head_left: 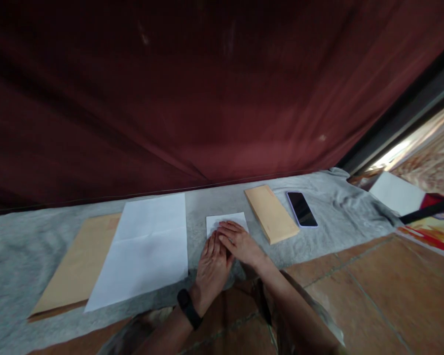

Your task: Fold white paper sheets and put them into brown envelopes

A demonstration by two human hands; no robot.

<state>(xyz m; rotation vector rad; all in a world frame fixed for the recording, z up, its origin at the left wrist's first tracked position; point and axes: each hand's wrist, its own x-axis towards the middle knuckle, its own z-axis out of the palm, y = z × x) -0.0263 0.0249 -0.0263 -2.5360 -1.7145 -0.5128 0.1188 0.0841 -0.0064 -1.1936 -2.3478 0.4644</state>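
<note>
A small white folded paper (216, 220) lies on the grey cloth, partly covered by both of my hands. My left hand (212, 265), with a black band on its wrist, rests on the paper's near side, fingers stretched forward. Beside it and slightly overlapping, my right hand (240, 244) presses flat on the same paper with its fingers extended. Neither hand grips anything. To the left, a large white sheet (144, 246) with a crease across it partly overlaps a brown envelope (77, 261).
Right of my hands lie a stack of smaller brown envelopes (272, 214) and a phone (302, 209) with a purple edge. The grey cloth (340, 212) borders a dark red curtain (222, 113) behind and tiled floor (373, 291) in front. A dark bar (399, 108) slants at right.
</note>
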